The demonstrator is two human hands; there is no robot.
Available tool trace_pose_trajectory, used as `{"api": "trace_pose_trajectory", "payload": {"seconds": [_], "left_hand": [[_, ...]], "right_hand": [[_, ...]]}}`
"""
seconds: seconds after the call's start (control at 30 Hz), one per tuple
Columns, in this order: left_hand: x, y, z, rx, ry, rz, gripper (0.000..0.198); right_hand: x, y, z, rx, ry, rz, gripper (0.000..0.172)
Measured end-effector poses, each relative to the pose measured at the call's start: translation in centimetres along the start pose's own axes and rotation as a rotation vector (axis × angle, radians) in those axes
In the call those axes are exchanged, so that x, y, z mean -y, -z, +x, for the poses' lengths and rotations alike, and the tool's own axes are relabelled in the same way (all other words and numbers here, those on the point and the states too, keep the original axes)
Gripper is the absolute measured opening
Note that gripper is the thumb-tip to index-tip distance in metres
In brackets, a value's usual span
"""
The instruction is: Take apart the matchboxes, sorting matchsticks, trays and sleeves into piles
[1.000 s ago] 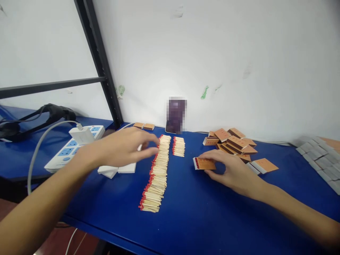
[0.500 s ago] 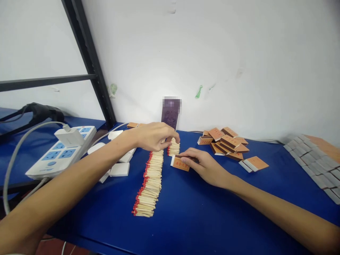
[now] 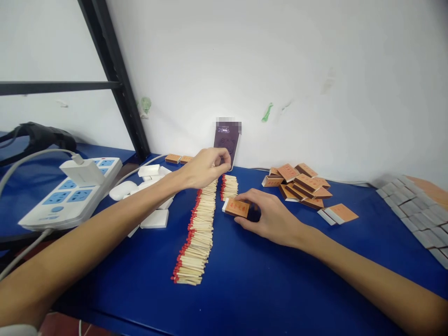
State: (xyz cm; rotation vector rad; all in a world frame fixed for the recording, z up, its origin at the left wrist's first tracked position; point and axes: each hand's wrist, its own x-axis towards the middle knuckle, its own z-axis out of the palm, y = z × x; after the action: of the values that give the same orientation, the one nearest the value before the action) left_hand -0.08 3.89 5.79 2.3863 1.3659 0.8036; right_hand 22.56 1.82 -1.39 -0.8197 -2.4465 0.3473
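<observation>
My right hand [image 3: 268,215] grips an orange matchbox [image 3: 237,207] just above the blue table [image 3: 266,280], close to the near end of a short row of matches [image 3: 229,186]. My left hand [image 3: 206,167] hovers over the far end of that short row, with its fingers pinched together; whether matches are in them is hidden. A long row of red-tipped matches [image 3: 196,233] runs toward me just left of both hands.
A heap of orange matchboxes [image 3: 297,184] lies at the back right, with one more box [image 3: 338,213] beside it. White trays [image 3: 154,217] lie on the left, near a power strip [image 3: 66,191] with a plugged charger. A phone [image 3: 227,137] leans on the wall. Grey boxes [image 3: 416,210] line the right edge.
My right hand carried the matchbox left, up to the short row of matches. My left hand moved from the long row to the far end of the short row and closed.
</observation>
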Motion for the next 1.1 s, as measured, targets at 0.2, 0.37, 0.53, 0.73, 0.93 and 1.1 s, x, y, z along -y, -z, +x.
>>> {"api": "trace_pose_trajectory", "payload": {"seconds": [0.2,0.37,0.53,0.73,0.93,1.1], "left_hand": [[-0.5,1.4,-0.2,0.305,-0.14,0.24,0.033],[-0.5,1.2,-0.5,0.414,-0.185,0.468,0.034],[0.0,-0.3,-0.5,0.38,-0.193,0.625,0.036],[-0.1,-1.3,-0.6,0.358,-0.189,0.737,0.036],[-0.8,-1.1,-0.7,0.398,-0.175,0.746,0.042],[-0.8,-0.9,-0.6,0.4,-0.152,0.745,0.038]], "right_hand": [[-0.6,-0.4,0.1,-0.044,0.07,-0.038,0.026],[-1.6,-1.0,0.5,-0.109,0.097,-0.072,0.027],[-2.3,-1.3,0.7,-0.142,0.106,-0.077,0.027],[-2.5,-1.3,0.8,-0.135,0.103,-0.06,0.027],[-2.6,-0.6,0.6,-0.09,0.054,-0.054,0.027],[-3.3,1.2,-0.6,-0.034,-0.007,-0.093,0.028]]}}
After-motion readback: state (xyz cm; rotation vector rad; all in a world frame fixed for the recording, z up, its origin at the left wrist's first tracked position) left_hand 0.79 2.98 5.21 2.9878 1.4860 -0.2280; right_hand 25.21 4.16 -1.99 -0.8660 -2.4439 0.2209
